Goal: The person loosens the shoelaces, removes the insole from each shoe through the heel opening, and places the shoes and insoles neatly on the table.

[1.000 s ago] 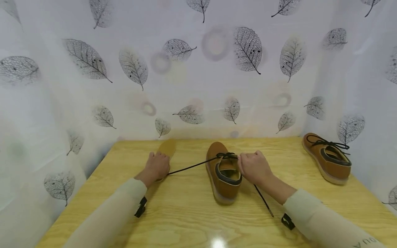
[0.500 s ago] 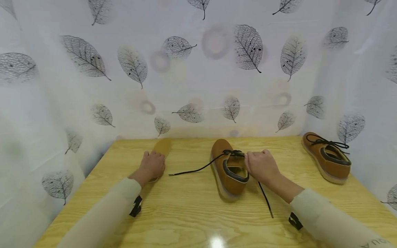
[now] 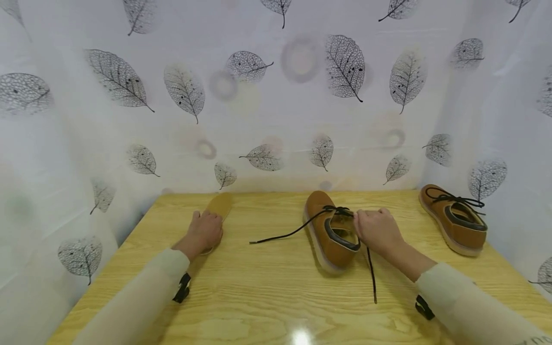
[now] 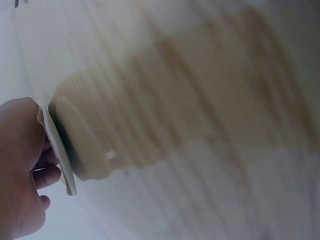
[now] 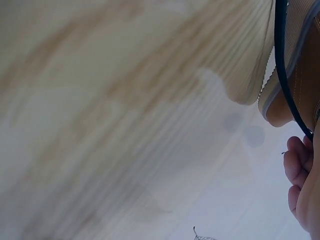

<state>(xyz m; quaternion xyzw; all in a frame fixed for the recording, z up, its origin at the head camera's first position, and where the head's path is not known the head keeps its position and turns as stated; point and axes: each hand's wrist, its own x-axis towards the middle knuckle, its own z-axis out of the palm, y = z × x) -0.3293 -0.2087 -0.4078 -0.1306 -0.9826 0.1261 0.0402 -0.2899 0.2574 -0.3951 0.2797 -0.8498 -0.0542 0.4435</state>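
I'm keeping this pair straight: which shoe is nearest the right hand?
The middle shoe: the right hand is right beside it, gripping its black lace. The other shoe stands apart at far right, untouched.

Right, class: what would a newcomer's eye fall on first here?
Probably the brown shoe near the middle, its black lace gripped by the right hand. Next, the tan insole in the left hand and, near the right edge of the table, another brown shoe tied in a bow. Behind hangs a pale leaf-printed curtain.
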